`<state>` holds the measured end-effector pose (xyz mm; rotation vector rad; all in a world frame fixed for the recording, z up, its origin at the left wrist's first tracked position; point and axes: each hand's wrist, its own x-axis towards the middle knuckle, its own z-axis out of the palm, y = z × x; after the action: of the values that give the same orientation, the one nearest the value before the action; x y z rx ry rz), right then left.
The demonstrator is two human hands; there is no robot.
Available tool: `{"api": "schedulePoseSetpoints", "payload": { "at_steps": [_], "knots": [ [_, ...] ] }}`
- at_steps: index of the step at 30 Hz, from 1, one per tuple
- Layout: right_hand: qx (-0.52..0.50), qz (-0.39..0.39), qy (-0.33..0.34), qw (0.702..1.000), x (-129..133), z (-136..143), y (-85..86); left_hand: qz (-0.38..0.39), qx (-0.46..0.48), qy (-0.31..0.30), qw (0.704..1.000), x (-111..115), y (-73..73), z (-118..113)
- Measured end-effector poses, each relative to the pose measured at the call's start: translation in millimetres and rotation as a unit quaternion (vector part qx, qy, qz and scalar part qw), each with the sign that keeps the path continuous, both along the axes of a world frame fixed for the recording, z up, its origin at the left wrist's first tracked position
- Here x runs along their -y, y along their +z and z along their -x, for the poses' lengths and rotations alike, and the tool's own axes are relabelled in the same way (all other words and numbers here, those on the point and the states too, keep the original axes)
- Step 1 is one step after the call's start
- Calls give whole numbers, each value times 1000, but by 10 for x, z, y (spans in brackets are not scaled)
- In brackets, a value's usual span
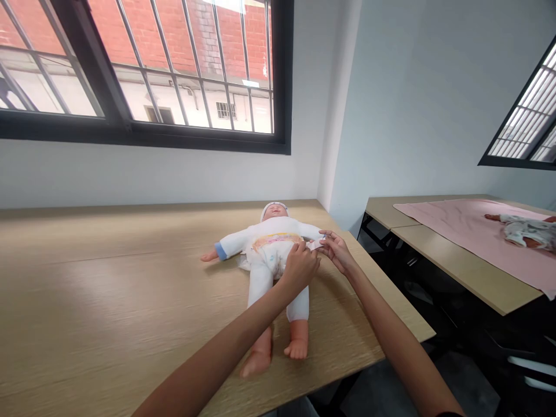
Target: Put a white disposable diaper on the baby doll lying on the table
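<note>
Diaper (pixel 273 250): at the hips of the doll (pixel 278 225) lying on the worktop (pixel 130 289); likely light, soft, tearable; best held by its white tab (pixel 316 244).
Left grip (pixel 303 265): curled at the diaper's side (its hold partly hidden, cannot tell).
Right grip (pixel 334 251): fingertips pinched on the white tab.
In the way: left forearm (pixel 226 347), over the doll's leg.
Beyond: second doll (pixel 523 230) on pink cloth (pixel 447 223).

Daylight through the window (pixel 191 69) leaves soft glare across the tabletop (pixel 91 301); deep shadow lies under its near right corner
</note>
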<state>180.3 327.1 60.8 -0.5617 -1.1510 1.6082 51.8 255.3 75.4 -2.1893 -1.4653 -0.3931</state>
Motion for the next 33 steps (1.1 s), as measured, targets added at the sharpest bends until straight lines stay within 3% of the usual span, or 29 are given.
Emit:
{"api": "schedulePoseSetpoints", "payload": {
  "at_steps": [33],
  "knots": [
    [15,-23,-33,999,26,9,32,0,-29,-4,1000,-18,-29,4]
  ]
}}
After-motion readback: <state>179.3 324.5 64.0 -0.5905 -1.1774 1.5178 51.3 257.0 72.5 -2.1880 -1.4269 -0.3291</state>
